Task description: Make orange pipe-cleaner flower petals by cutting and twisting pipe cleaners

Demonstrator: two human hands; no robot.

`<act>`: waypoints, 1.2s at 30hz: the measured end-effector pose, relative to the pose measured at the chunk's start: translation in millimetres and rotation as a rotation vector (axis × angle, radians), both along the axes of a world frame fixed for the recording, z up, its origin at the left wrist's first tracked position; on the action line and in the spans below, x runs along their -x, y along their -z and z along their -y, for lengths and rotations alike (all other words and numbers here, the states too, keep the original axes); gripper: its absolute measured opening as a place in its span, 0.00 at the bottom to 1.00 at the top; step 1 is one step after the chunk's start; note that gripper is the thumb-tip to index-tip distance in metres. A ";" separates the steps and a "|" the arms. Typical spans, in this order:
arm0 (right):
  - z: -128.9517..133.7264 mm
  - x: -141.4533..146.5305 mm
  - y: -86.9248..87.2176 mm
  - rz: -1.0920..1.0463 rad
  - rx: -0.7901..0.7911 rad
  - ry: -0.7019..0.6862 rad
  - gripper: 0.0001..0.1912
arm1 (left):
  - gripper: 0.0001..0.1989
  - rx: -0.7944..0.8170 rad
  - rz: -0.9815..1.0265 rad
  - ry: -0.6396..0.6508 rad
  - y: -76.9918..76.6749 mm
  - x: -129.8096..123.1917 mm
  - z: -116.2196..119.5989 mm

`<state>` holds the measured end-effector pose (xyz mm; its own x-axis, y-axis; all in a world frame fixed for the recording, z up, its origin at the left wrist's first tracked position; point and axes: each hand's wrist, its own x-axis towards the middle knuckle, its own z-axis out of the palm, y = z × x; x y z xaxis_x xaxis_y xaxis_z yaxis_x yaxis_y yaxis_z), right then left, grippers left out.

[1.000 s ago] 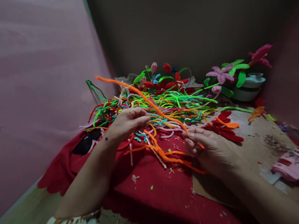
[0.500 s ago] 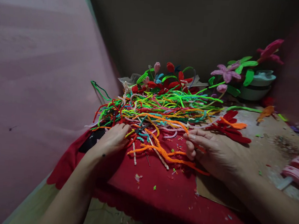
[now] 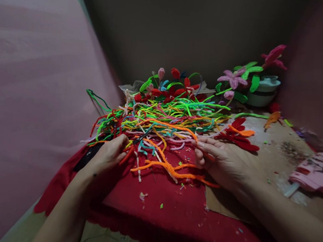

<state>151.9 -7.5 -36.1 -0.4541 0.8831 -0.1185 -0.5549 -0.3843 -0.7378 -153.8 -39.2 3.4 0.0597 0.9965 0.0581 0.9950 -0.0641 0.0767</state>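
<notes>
My left hand (image 3: 112,151) is closed around a pair of pliers (image 3: 142,135), with dark jaws pointing right over the pile and red and yellow on the handles. My right hand (image 3: 216,157) pinches the end of an orange pipe cleaner (image 3: 177,125) between thumb and fingers; its length arches left across the pile. Below, between my hands, several crossed orange pipe cleaners (image 3: 169,168) lie on the red cloth (image 3: 155,215). White and teal pieces lie beside the pliers. The big heap of mixed pipe cleaners (image 3: 162,113) is just beyond both hands.
Pipe-cleaner flowers (image 3: 180,86) stand behind the heap. A pot-like container (image 3: 261,94) with more flowers is at the back right. Red petals (image 3: 237,134) lie on a cardboard sheet (image 3: 271,157), and a pink glue gun (image 3: 311,174) sits at right. Scraps dot the cloth.
My left hand has picked up the pliers and raised them, swinging their jaws up and right. My right hand still pinches the orange pipe cleaner. The whole view has shifted slightly.
</notes>
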 end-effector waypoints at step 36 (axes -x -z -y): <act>5.6 -0.9 -7.8 0.115 -0.027 0.038 0.05 | 0.06 -0.177 -0.242 0.388 -2.9 -92.3 -5.1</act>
<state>152.8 -13.1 -28.3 -0.4055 0.9027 -0.1441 -0.4798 -0.3443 -0.8070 -61.4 -34.0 6.3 0.4578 0.8740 0.1627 0.8828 -0.4252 -0.1997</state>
